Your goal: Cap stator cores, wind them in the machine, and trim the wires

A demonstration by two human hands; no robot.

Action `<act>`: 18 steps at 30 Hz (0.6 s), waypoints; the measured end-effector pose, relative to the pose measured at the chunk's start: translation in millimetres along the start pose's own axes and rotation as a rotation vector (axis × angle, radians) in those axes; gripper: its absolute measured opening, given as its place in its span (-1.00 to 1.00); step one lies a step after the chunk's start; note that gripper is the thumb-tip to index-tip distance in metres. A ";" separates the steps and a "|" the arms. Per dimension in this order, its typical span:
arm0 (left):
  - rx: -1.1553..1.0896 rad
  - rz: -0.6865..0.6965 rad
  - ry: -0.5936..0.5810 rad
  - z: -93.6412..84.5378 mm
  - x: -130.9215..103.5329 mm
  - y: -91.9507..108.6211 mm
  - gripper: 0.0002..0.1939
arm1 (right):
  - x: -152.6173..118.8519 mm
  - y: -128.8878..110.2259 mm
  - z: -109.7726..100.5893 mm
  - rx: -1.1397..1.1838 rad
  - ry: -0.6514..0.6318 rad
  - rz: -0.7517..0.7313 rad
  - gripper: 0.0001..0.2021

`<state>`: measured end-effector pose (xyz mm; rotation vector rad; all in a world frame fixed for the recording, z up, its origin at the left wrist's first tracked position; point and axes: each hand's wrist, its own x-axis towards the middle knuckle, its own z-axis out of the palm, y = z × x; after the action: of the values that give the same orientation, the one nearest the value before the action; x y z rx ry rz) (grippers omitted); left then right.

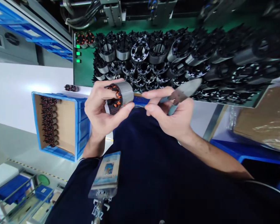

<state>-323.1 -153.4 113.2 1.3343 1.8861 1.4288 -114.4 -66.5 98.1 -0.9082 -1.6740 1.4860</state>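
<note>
In my left hand (102, 109) I hold a motor stator (126, 92) tilted on its side. Its outside is a smooth grey metal ring, and orange copper windings show at the end facing left. My right hand (170, 112) is closed around a pair of snips (186, 89) with teal handles, the blades pointing up and right, away from the stator. The thumb and forefinger of that hand reach toward the stator, close together; whether a thin wire lies between them I cannot make out.
Several rows of black-and-grey stators (140, 51) crowd the green bench top (82, 74) ahead. Two copper-wound ones (85, 39) sit at its left corner. A blue crate (78, 124) with wound stators along one side stands left. Plastic-wrapped cardboard (261, 115) is at right.
</note>
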 end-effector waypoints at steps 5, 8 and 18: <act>-0.017 0.245 -0.167 -3.3 5.8 17.2 -0.76 | 4.5 -21.2 4.0 0.013 0.014 -0.065 -0.77; 0.000 0.236 -0.206 -3.7 5.4 18.0 -0.66 | -0.8 -20.7 7.5 0.070 0.021 -0.119 -0.81; 0.128 0.255 -0.040 -3.7 -9.8 11.9 -0.65 | -5.9 -23.2 11.9 0.065 -0.010 -0.016 -0.84</act>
<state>-316.5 -163.7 123.3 1.7036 1.8607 1.4056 -122.8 -79.6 119.8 -0.8524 -1.6271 1.5276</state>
